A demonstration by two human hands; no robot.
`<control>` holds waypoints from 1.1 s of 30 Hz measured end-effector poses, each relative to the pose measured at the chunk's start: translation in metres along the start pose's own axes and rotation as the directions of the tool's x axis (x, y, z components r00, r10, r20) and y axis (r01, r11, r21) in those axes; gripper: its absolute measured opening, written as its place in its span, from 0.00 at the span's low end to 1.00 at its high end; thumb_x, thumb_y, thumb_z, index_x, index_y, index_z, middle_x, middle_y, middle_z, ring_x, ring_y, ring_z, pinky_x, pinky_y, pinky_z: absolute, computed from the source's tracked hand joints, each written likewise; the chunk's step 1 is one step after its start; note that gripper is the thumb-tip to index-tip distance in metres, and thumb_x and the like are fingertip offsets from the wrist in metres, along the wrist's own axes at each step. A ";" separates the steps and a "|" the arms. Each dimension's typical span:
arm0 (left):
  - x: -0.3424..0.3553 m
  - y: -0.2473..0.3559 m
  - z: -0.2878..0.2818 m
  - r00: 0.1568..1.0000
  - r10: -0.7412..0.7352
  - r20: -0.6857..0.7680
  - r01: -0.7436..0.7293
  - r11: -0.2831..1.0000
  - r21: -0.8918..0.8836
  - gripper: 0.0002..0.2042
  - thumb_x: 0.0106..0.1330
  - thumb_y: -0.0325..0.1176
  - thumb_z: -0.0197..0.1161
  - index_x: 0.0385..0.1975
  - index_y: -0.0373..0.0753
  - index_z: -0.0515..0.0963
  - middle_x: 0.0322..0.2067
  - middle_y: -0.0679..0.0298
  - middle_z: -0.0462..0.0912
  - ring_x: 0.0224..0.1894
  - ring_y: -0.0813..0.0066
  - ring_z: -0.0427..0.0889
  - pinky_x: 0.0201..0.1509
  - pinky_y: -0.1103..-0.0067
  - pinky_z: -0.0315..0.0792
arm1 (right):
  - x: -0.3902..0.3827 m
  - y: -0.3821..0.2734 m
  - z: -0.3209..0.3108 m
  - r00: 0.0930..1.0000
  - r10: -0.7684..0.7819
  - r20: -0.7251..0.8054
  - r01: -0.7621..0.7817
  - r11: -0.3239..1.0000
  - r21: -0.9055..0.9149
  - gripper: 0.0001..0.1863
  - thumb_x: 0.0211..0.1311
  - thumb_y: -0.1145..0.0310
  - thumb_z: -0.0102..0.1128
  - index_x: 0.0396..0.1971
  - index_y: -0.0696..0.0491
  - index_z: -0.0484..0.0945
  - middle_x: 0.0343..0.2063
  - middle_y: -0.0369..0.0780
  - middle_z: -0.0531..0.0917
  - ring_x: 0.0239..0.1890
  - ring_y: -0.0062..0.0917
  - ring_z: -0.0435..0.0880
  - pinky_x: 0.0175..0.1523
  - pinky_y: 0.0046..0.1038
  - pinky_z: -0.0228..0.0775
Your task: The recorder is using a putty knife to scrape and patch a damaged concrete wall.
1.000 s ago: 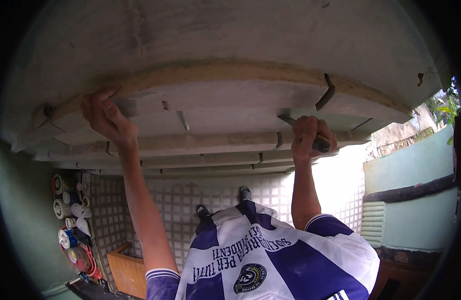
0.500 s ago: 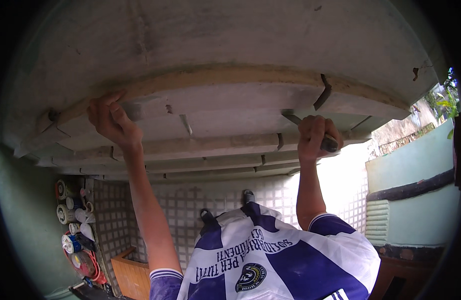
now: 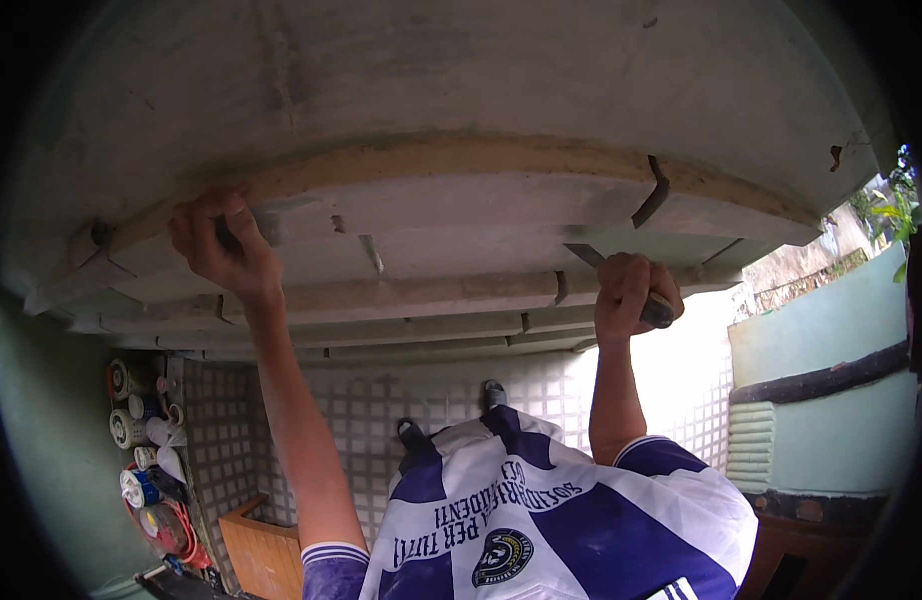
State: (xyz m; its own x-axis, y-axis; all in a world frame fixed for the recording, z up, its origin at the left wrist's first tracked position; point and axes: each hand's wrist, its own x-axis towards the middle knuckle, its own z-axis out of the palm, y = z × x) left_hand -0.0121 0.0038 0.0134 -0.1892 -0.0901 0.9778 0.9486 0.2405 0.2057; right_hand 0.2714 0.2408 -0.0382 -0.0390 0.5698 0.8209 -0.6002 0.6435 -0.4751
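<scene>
My right hand point(image 3: 633, 292) is wrapped around the dark handle point(image 3: 658, 313) of a putty knife. Its flat grey blade point(image 3: 583, 255) points up and left, close to the pale plastered face point(image 3: 461, 215) of a long overhead ledge; whether they touch I cannot tell. On the left, my left hand point(image 3: 229, 243) is raised to the same ledge with its fingers curled. Something dark shows between those fingers, too unclear to name. A tan edge strip point(image 3: 431, 158) runs along the ledge, with a dark notch point(image 3: 651, 192) near its right end.
More stepped ledges point(image 3: 411, 298) lie beyond the first. Buckets and cans point(image 3: 131, 430) line the left wall beside a red hose point(image 3: 193, 545) and a wooden cabinet point(image 3: 261, 550). Below is a tiled floor point(image 3: 351, 400). A green wall point(image 3: 831, 340) with a dark rail stands right.
My right hand and the putty knife have come slightly down from the ledge face, and the blade has tilted to show more of its flat. My left hand has turned slightly, uncovering something dark.
</scene>
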 end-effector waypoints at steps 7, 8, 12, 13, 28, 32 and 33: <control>-0.001 -0.009 -0.003 0.999 -0.018 0.033 0.016 0.996 0.085 0.09 0.68 0.36 0.63 0.27 0.41 0.77 0.28 0.68 0.75 0.36 0.69 0.69 0.40 0.71 0.63 | -0.005 -0.003 0.011 0.992 -0.127 0.008 0.127 0.986 -0.109 0.22 0.64 0.80 0.50 0.12 0.50 0.55 0.07 0.31 0.59 0.08 0.13 0.58 0.15 0.23 0.45; 0.002 -0.007 -0.006 0.999 0.025 0.026 -0.027 0.995 0.100 0.09 0.68 0.36 0.64 0.27 0.41 0.77 0.28 0.69 0.75 0.36 0.69 0.69 0.40 0.72 0.63 | -0.005 -0.006 0.009 0.998 -0.058 -0.023 0.057 0.997 -0.060 0.23 0.64 0.81 0.50 0.12 0.50 0.54 0.06 0.31 0.59 0.08 0.13 0.58 0.15 0.22 0.44; -0.003 -0.008 0.003 0.999 -0.032 -0.007 0.032 0.998 0.055 0.08 0.66 0.37 0.66 0.28 0.42 0.77 0.28 0.69 0.74 0.36 0.69 0.69 0.40 0.73 0.63 | -0.013 0.030 0.009 0.999 0.035 0.024 -0.028 0.971 -0.235 0.22 0.67 0.79 0.49 0.13 0.49 0.55 0.07 0.32 0.60 0.09 0.13 0.55 0.14 0.21 0.44; -0.001 -0.010 0.005 1.000 -0.028 -0.013 0.028 0.998 0.056 0.08 0.66 0.37 0.66 0.28 0.42 0.77 0.28 0.69 0.74 0.36 0.69 0.69 0.40 0.73 0.63 | -0.016 0.028 0.005 0.999 0.030 0.025 -0.023 0.973 -0.231 0.22 0.67 0.79 0.49 0.13 0.49 0.55 0.07 0.32 0.60 0.09 0.13 0.55 0.14 0.21 0.44; 0.004 -0.009 0.004 0.995 0.096 0.001 -0.096 0.988 0.125 0.10 0.69 0.38 0.61 0.29 0.39 0.80 0.31 0.66 0.74 0.38 0.68 0.71 0.39 0.73 0.66 | -0.036 0.047 0.003 0.995 0.097 0.020 -0.084 0.931 -0.355 0.19 0.68 0.79 0.51 0.16 0.53 0.60 0.10 0.34 0.66 0.10 0.15 0.62 0.14 0.22 0.50; 0.001 -0.003 -0.001 0.997 0.068 0.025 -0.070 0.996 0.060 0.14 0.73 0.40 0.56 0.31 0.38 0.81 0.30 0.65 0.76 0.37 0.68 0.71 0.41 0.72 0.67 | -0.041 0.049 -0.004 0.996 0.068 0.055 -0.047 0.948 -0.316 0.19 0.68 0.80 0.50 0.16 0.54 0.59 0.09 0.34 0.65 0.10 0.16 0.63 0.14 0.22 0.51; 0.002 -0.005 -0.001 0.995 0.097 0.017 -0.098 0.991 0.089 0.16 0.74 0.42 0.53 0.32 0.37 0.82 0.30 0.64 0.79 0.36 0.67 0.71 0.42 0.71 0.66 | -0.042 0.048 -0.009 0.996 0.069 0.059 -0.047 0.948 -0.315 0.19 0.68 0.80 0.50 0.16 0.54 0.59 0.09 0.34 0.65 0.10 0.16 0.63 0.14 0.22 0.51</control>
State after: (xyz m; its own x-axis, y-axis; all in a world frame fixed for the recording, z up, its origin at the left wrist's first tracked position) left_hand -0.0173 0.0019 0.0146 -0.1009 -0.0500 0.9936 0.9363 0.3329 0.1118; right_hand 0.2516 0.2520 -0.0981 -0.1274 0.5818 0.8033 -0.3156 0.7440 -0.5889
